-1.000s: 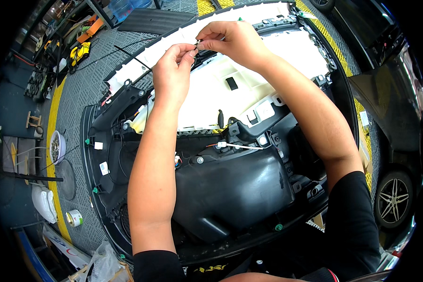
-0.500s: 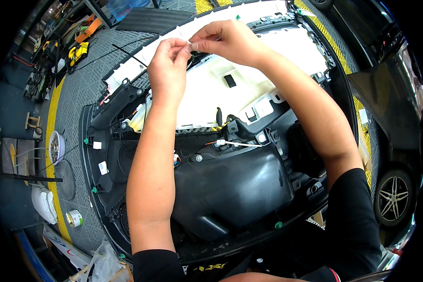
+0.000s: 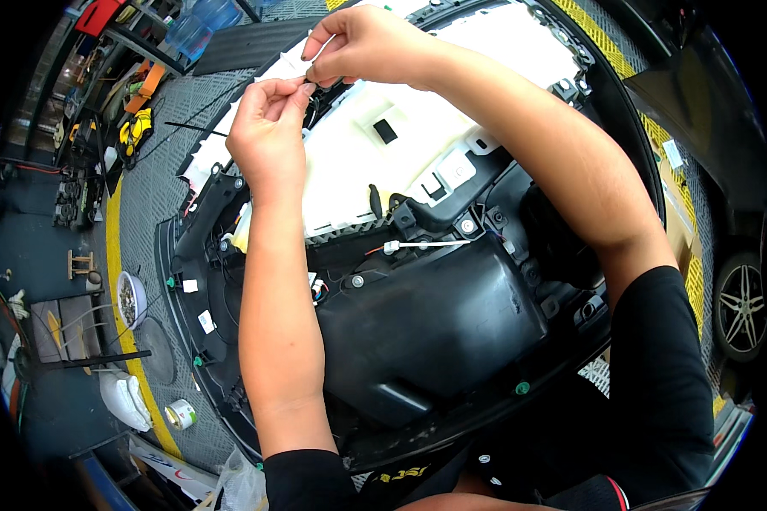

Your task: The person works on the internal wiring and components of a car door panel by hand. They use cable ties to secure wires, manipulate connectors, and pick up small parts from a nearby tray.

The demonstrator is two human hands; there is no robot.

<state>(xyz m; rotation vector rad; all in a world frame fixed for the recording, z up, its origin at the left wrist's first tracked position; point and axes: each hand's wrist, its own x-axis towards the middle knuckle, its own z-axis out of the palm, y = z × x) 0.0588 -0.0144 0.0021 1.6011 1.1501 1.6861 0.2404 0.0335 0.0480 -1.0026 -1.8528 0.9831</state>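
A car door trim panel (image 3: pixel 435 319) lies inner side up before me, its black plastic partly covered by a white insulation pad (image 3: pixel 337 187). Over the pad's far left part, my two hands meet fingertip to fingertip. My left hand (image 3: pixel 268 128) is closed in a pinch; so is my right hand (image 3: pixel 371 47), just to its right. Whatever sits between the fingertips is small and mostly hidden. A thin black strip (image 3: pixel 196 128) sticks out to the left behind my left hand; I cannot tell whether it is held. Dark wiring (image 3: pixel 317 104) shows just below the fingertips.
A white cable tie (image 3: pixel 430 244) projects from the panel's middle. At left are a white basin (image 3: pixel 130 300) of small parts, a tin (image 3: pixel 180 415), a small wooden stool (image 3: pixel 81 264) and a yellow tool (image 3: pixel 135 132). A car wheel (image 3: pixel 740 307) stands at right.
The view has shifted, so the panel and surroundings sit differently in the picture. Both hands appear farther up and left, still pinched together. The right hand's fingers have changed position slightly.
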